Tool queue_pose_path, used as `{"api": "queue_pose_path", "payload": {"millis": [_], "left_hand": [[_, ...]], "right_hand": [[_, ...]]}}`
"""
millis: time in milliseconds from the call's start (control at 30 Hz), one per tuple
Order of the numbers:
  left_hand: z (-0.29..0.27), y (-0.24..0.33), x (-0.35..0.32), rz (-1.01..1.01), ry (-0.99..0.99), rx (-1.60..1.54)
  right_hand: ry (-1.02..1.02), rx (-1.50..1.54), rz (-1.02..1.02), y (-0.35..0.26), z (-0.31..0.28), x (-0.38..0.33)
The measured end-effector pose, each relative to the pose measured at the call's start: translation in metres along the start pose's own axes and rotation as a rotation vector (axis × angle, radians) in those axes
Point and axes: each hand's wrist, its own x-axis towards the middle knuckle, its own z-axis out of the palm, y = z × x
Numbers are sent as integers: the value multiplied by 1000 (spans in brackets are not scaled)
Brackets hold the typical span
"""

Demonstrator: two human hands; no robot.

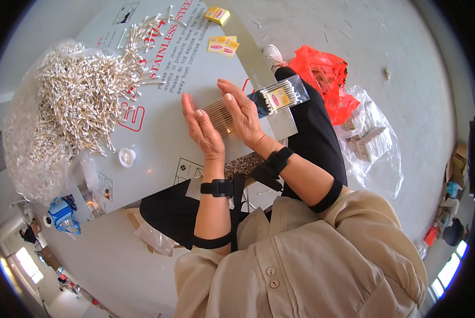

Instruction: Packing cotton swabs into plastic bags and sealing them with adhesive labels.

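A row of cotton swabs with brown sticks lies between my two hands, its ends hidden by my palms. My left hand is at the left end of the row, fingers stretched out and close together. At the other end my right hand faces it, fingers also extended, thumb up. Just right of my right hand is a clear plastic packet holding white-tipped swabs and a yellow card. Whether my palms press on the sticks I cannot tell.
A large heap of loose swabs spills from a clear bag on the left of the metal-topped table. A small white tub stands nearby. Yellow cards lie at the far edge. Red bag and clear bag of packs rest right.
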Motion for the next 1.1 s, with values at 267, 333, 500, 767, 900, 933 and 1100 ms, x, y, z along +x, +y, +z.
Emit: {"api": "queue_pose_path", "payload": {"millis": [267, 333, 500, 767, 900, 933, 1100], "left_hand": [[-18, -7, 6, -65, 62, -358], [-34, -5, 1, -54, 69, -235], [-53, 2, -23, 89, -155, 264], [-40, 24, -41, 236, -475, 996], [-51, 11, -37, 173, -251, 822], [-60, 7, -34, 108, -174, 709], [-91, -2, -32, 47, -165, 597]], "right_hand": [[89, 121, 63, 0, -4, -1], [115, 224, 133, -4, -11, -4], [91, 171, 122, -3, -36, -19], [-44, -429, -11, -21, -53, -35], [-39, -470, -76, -20, -57, -33], [-43, -450, -56, -19, -59, -33], [-51, -421, -36, -18, -60, -32]]}}
